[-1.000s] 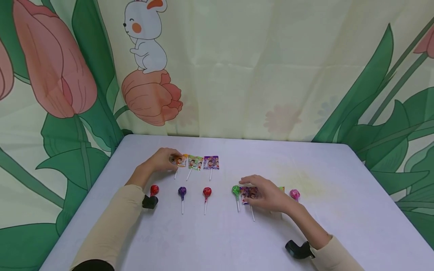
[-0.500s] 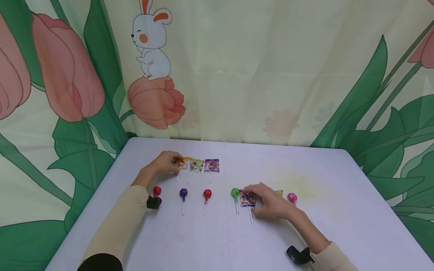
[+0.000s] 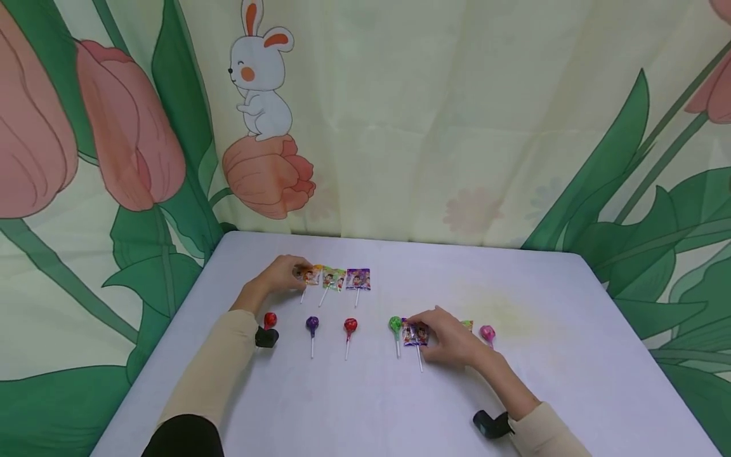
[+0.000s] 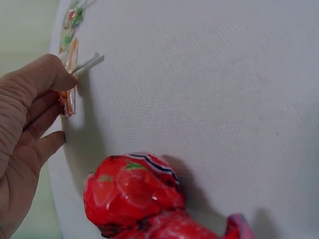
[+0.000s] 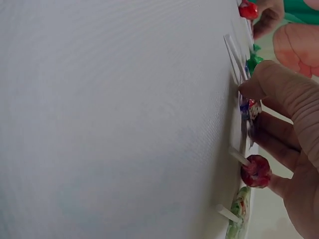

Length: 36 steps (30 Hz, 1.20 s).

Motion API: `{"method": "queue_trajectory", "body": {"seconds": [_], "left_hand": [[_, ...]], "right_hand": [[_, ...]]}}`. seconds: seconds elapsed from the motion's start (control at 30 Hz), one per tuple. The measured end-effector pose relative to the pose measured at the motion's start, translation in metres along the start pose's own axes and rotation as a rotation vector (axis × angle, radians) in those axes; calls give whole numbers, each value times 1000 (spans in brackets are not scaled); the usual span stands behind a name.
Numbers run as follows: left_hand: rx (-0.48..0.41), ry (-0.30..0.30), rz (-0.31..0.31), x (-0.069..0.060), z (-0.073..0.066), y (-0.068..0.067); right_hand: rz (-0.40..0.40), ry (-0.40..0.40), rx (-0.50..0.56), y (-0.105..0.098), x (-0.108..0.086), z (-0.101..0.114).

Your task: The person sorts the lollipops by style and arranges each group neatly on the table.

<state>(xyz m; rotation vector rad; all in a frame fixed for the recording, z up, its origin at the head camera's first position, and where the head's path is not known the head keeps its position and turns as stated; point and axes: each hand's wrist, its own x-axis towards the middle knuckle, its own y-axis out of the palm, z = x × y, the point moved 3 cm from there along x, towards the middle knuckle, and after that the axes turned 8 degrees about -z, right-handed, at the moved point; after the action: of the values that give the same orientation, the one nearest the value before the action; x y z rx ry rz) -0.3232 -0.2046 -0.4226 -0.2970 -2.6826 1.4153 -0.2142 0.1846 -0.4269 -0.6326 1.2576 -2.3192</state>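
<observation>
I work in a small, set-up-looking spot; whether home or studio, I cannot tell. A curtain (image 3: 400, 127) printed with tulips (image 3: 139, 146) and a rabbit (image 3: 265, 82) hangs behind my white-covered tabletop (image 3: 342, 412).

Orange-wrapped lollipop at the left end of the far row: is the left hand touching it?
Touching. The left wrist view shows the left hand pinching the orange-wrapped lollipop, its wrapper caught between thumb and fingers.

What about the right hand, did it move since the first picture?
Yes, slightly. In the head view, the right hand has come toward the near side: its fingertips reached farther than the green lollipop; now they're about level.
</observation>
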Motion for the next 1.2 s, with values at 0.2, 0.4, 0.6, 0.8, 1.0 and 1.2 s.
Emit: {"method": "queue_trajectory", "body": {"seconds": [0.2, 0.4, 0.6, 0.8, 1.0, 1.2], "left_hand": [[-15, -24, 13, 4, 1, 7], [-18, -22, -1, 5, -1, 9], [-30, -42, 16, 0, 2, 18], [-12, -46, -9, -6, 3, 14], [-16, -32, -7, -3, 0, 6], [-8, -38, -13, 1, -3, 0]], "right_hand": [[-18, 6, 27, 2, -3, -7], [-73, -1, 47, -3, -2, -9], [-104, -1, 65, -4, -3, -11], [-127, -54, 59, -8, 11, -6], [-141, -74, 57, -17, 33, -4], [-124, -23, 58, -21, 55, -5]]}}
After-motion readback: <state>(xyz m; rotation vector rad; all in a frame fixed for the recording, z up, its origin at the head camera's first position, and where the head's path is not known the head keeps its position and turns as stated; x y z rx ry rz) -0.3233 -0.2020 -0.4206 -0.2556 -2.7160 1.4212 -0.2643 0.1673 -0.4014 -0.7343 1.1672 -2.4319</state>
